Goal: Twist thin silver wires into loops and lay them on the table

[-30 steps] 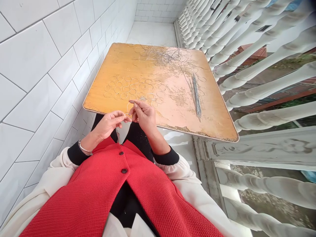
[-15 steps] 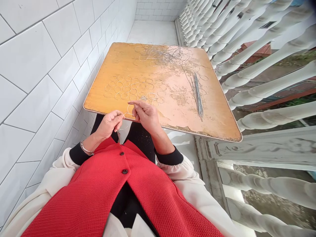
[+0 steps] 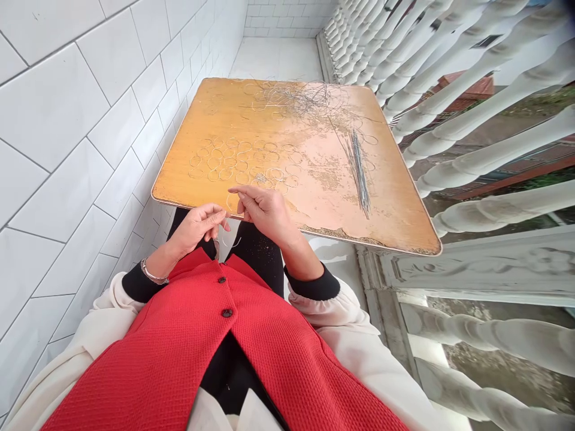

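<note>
Just off the table's near edge, my left hand (image 3: 197, 228) pinches a thin curved wire (image 3: 227, 203) between thumb and fingers. One bent end of the wire seems to hang below the fingertips. My right hand (image 3: 266, 211) is to the right of it, index finger stretched out to the left and thumb closed against the other fingers, pinching the same wire. The fine detail at the fingertips is too small to make out. Beyond my hands, several thin wire rings (image 3: 232, 142) lie in rows on the table, with a small cluster of metal bits (image 3: 260, 178) among them.
The worn wooden table (image 3: 179, 179) has a peeling near edge. A tangle of loose wires (image 3: 305, 97) lies at its far side, and a bundle of straight wires (image 3: 358, 173) at the right. A tiled wall (image 3: 58, 149) stands left, a white balustrade (image 3: 485, 143) right.
My hands have shifted slightly, the right one a little down and to the left. The wire's curve has turned, and a bent end now shows below my left fingertips.
</note>
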Tool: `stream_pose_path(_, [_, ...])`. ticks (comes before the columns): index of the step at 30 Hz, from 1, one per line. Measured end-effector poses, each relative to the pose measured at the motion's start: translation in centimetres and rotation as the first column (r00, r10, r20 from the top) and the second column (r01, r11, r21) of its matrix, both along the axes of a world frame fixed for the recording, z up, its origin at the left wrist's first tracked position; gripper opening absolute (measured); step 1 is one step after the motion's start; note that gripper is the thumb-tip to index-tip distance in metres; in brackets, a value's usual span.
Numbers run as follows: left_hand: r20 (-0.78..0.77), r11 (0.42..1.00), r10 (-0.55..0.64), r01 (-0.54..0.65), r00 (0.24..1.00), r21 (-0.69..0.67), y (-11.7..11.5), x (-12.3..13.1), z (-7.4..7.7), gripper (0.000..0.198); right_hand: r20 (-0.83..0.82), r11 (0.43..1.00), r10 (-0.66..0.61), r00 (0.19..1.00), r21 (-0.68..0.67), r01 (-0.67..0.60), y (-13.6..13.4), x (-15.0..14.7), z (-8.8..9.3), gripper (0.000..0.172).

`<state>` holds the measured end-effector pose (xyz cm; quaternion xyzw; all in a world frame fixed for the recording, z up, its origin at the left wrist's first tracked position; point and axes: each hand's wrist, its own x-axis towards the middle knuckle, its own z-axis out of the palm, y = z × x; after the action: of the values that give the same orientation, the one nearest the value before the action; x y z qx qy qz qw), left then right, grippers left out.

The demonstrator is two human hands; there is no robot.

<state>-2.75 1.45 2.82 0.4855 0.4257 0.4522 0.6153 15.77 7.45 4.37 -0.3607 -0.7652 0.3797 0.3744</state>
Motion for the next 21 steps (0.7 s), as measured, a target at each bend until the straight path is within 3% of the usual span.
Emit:
stream_pose_path(8, [0.01, 0.994, 0.104, -0.104, 0.995, 0.015, 0.9, 0.8, 0.7, 0.04, 0.043, 0.999, 0.029, 0.999, 0.027, -0.03, -0.1, -0.5, -0.1, 0.035])
stream_pose_path(12, [-0.006, 0.985, 0.171, -0.171, 0.985, 0.017, 1.1, 0.9, 1.0, 0.035, -0.067, 0.987, -0.031, 0.997, -0.157, 0.021, -0.1, -0.6, -0.3, 0.039])
stream_pose_path(16, [-0.008, 0.979, 0.203, -0.203, 0.979, -0.011, 1.1, 1.0, 1.0, 0.032, -0.196, 0.925, -0.156, 0.968, -0.372, 0.073, -0.8, -0.7, -1.3, 0.047])
stream_pose_path(21, [-0.105, 0.973, 0.232, -0.23, 0.967, 0.034, 1.2, 0.5, 1.5, 0.027, -0.197, 0.908, -0.228, 0.953, -0.397, 0.135, -1.7, -1.0, -2.1, 0.043])
